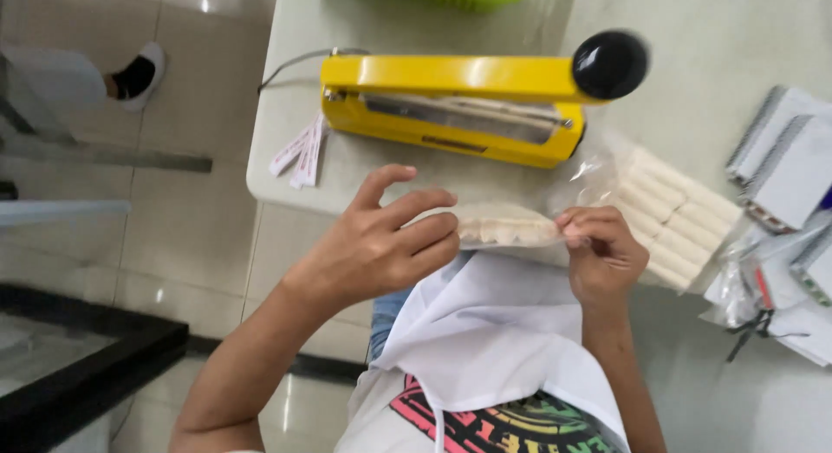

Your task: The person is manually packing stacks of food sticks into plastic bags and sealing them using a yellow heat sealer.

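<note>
My left hand (386, 241) and my right hand (604, 254) hold a small clear plastic bag (503, 226) of pale white stick-shaped pieces between them, just in front of my chest. The left fingers pinch its left end, the right fingers pinch its right end. Behind it on the white table (295, 89) stands a yellow heat sealer (451, 102) with a black round knob (609, 63), its arm lowered.
A larger clear bag of white sticks (672, 215) lies to the right of the sealer. Grey-and-white packets (784, 162) and loose plastic bags lie at the far right. Paper tags (301, 149) hang at the table's left edge. Another person's foot (137, 76) stands on the tiled floor, upper left.
</note>
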